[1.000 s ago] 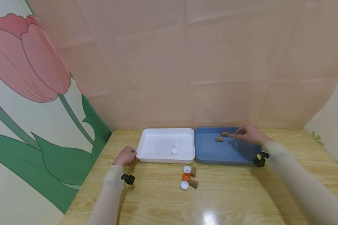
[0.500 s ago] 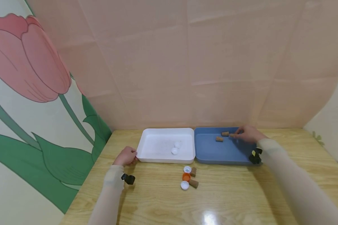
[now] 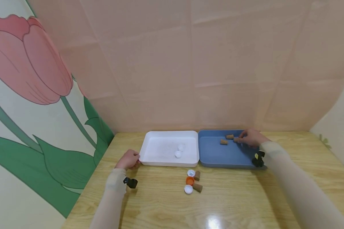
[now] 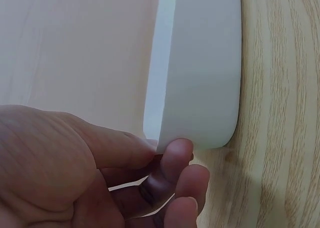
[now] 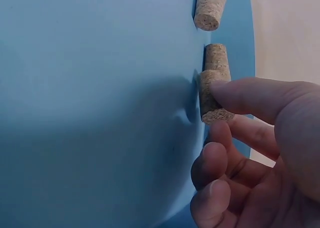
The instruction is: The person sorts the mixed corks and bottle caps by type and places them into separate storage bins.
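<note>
On a wood-grained table (image 3: 149, 203), a white tray (image 3: 156, 148) and a blue tray (image 3: 215, 156) are lying side by side. The left hand (image 3: 128, 159) is touching the near left corner of the white tray, inside which two white caps (image 3: 178, 154) are lying. Over the blue tray, the right hand (image 3: 251, 138) is pinching a cork (image 3: 236, 140); two loose corks (image 3: 224, 142) are resting to its left. Nearer the viewer, two white bottle caps (image 3: 188, 189) are flanking an orange cap (image 3: 190, 181), with two further corks (image 3: 197, 187) lying to their right. A pinkish cloth (image 3: 160, 63) is covering the background, and a painted tulip (image 3: 40, 66) is filling the left side.
</note>
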`<state>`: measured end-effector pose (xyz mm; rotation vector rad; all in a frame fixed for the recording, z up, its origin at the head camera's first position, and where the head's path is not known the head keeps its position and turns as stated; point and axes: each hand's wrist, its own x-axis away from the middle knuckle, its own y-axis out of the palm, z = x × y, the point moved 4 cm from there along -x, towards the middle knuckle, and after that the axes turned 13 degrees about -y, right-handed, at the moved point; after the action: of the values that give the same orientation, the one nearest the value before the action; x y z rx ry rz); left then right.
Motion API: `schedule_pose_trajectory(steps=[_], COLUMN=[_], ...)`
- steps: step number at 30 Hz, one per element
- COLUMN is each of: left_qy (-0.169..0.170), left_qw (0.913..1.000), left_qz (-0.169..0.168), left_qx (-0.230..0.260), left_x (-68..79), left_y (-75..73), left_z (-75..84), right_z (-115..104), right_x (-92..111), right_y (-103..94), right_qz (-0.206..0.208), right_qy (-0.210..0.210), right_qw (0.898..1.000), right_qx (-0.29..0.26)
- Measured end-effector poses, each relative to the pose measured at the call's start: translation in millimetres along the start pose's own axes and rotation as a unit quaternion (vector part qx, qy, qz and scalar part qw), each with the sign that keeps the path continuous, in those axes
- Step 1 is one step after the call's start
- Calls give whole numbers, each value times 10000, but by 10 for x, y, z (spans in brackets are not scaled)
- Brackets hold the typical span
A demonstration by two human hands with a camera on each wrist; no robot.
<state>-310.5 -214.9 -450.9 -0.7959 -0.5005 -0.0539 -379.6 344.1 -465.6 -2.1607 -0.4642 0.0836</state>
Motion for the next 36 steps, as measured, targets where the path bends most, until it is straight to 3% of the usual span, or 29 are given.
schedule_pose_trajectory(steps=[13, 19, 25, 36], left_qy=[-25, -11, -69, 6], left_qw=[10000, 10000, 10000, 10000], left_qz=[-39, -64, -49, 43], left_qx=[18, 38, 31, -63], left_x=[21, 30, -2, 7], left_y=[20, 37, 31, 10], left_z=[-1, -5, -5, 4], right_z=[-63, -144, -400, -1004], right_x=[34, 46, 130, 397], right_y=[25, 22, -9, 163], right_qz=[-33, 106, 427, 517], right_qy=[-75, -410, -1014, -1531], right_qw=[10000, 9991, 9939, 9859], right_qx=[7, 6, 86, 422])
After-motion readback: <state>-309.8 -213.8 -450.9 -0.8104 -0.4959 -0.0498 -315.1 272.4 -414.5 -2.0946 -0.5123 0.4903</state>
